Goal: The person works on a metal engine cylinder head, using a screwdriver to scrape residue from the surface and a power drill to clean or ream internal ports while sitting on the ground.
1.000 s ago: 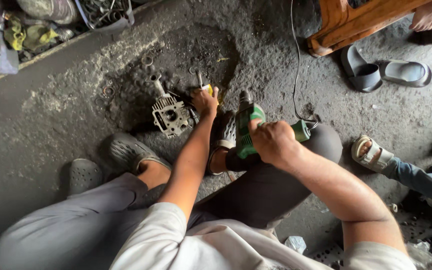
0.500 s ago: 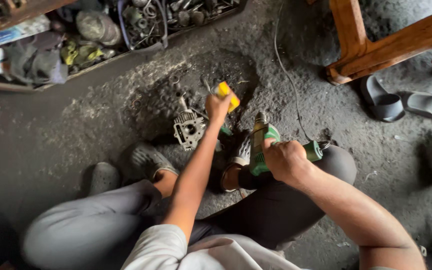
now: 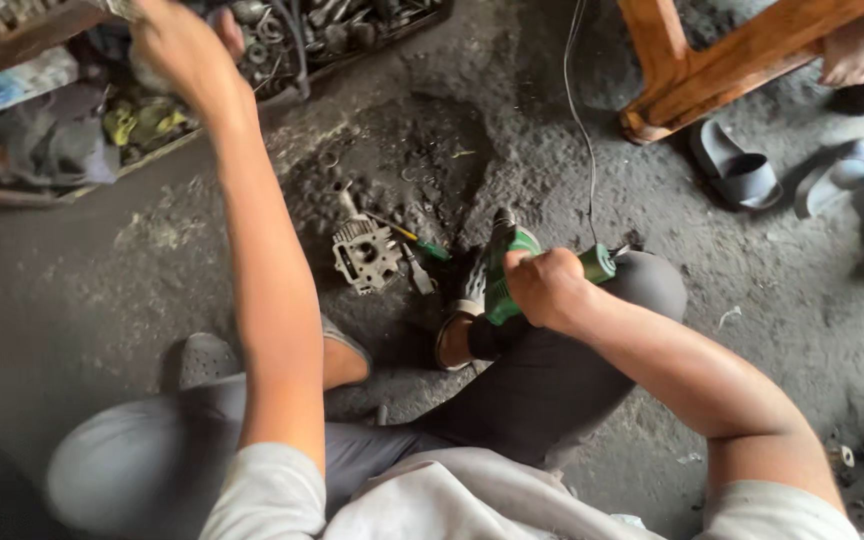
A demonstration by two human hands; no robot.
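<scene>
I sit on a dirty concrete floor with my knees bent. My right hand [image 3: 550, 290] is shut on a green and black power tool [image 3: 500, 285] that rests over my right knee, its nose pointing away from me. A grey finned metal engine part [image 3: 364, 255] lies on the floor just left of the tool. A screwdriver with a green handle [image 3: 422, 243] lies beside that part. My left hand [image 3: 180, 48] is stretched far up to the left, over a tray of metal parts [image 3: 352, 30]. It is blurred, so its grip is unclear.
A thin cable [image 3: 582, 130] runs from the tool toward the top. At the upper right stands a wooden bench leg [image 3: 692, 80], with grey sandals [image 3: 737, 175] and another person's foot [image 3: 852, 50] near it. Rags and clutter [image 3: 52, 140] lie upper left.
My left hand has lifted away from the engine part and swung up to the left, toward the tray. The right hand has kept hold of the power tool. The view has tilted.
</scene>
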